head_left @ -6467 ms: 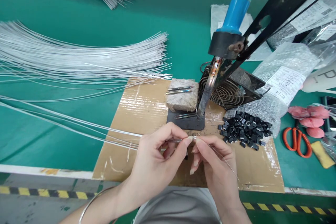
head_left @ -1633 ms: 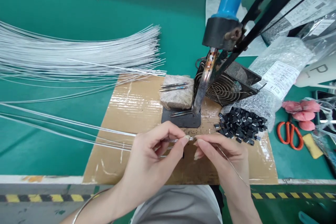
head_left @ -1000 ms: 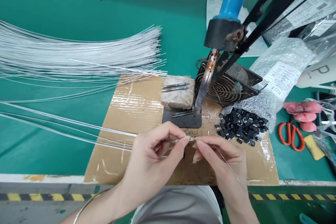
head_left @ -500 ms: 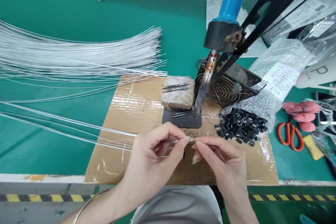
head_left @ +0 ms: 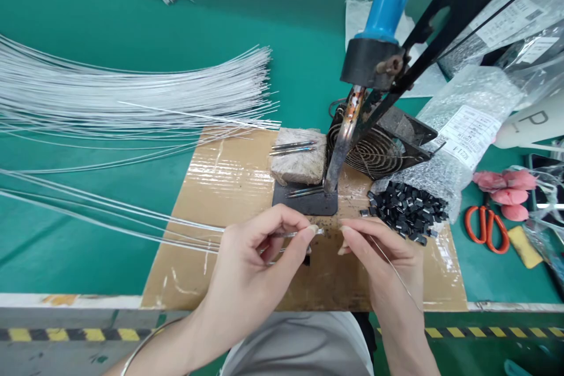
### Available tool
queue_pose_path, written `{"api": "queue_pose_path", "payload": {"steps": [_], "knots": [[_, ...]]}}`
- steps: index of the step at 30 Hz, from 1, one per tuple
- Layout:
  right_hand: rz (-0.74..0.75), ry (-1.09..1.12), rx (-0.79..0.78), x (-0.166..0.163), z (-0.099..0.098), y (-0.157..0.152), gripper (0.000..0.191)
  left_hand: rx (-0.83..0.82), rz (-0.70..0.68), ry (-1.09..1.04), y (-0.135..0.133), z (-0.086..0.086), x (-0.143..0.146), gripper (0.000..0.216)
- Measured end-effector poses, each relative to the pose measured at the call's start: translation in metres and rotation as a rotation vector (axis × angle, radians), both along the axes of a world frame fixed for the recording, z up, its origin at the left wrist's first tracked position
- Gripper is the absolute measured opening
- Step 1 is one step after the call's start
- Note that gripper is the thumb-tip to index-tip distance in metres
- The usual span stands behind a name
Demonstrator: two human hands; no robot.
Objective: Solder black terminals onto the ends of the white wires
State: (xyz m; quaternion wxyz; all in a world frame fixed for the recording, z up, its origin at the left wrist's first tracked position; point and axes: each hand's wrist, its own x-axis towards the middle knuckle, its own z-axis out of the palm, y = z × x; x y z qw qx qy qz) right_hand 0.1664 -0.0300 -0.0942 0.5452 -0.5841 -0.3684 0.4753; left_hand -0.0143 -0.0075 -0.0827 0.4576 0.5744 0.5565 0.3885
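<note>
Fingertips closed, your left hand (head_left: 264,261) pinches white wires (head_left: 189,224); just beside it, your right hand (head_left: 390,261) pinches thin silvery wire (head_left: 397,274).

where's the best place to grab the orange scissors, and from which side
Grip the scissors by their handle loops, likely coming from the near edge of the table: the open loops face the person, and the darker end points away, close to the pink pieces. The right hand is nearer, though a thin wire trails from it.
</note>
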Motion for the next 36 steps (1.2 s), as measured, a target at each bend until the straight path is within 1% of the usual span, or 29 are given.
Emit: {"api": "queue_pose_path", "payload": {"steps": [5,8,9,11,14,17,26,36], "knots": [[-0.058,0.128,-0.083,-0.006,0.011,0.002,0.009,-0.015,-0.011,-0.007,0.0,0.001,0.001,0.014],[-0.072,0.156,-0.163,-0.013,0.018,0.001,0.007,-0.027,-0.034,-0.047,0.002,0.003,0.001,0.012],[-0.071,0.164,-0.169,-0.015,0.018,0.001,0.006,-0.036,-0.047,-0.068,0.003,0.004,0.002,0.013],[-0.06,0.183,-0.147,-0.017,0.016,0.002,0.004,-0.057,-0.067,-0.114,0.005,0.006,0.003,0.014],[-0.017,0.197,-0.061,-0.019,0.009,0.003,0.003,-0.081,-0.081,-0.18,0.007,0.008,0.005,0.015],[0.022,0.183,-0.012,-0.02,0.005,0.005,0.006,-0.104,-0.094,-0.225,0.009,0.009,0.006,0.016],[0.017,0.164,0.023,-0.022,0.003,0.001,0.007,-0.095,-0.094,-0.264,0.008,0.011,0.006,0.019],[-0.001,0.1,0.044,-0.023,0.002,0.001,0.008,-0.087,-0.08,-0.26,0.008,0.01,0.006,0.019]]}}
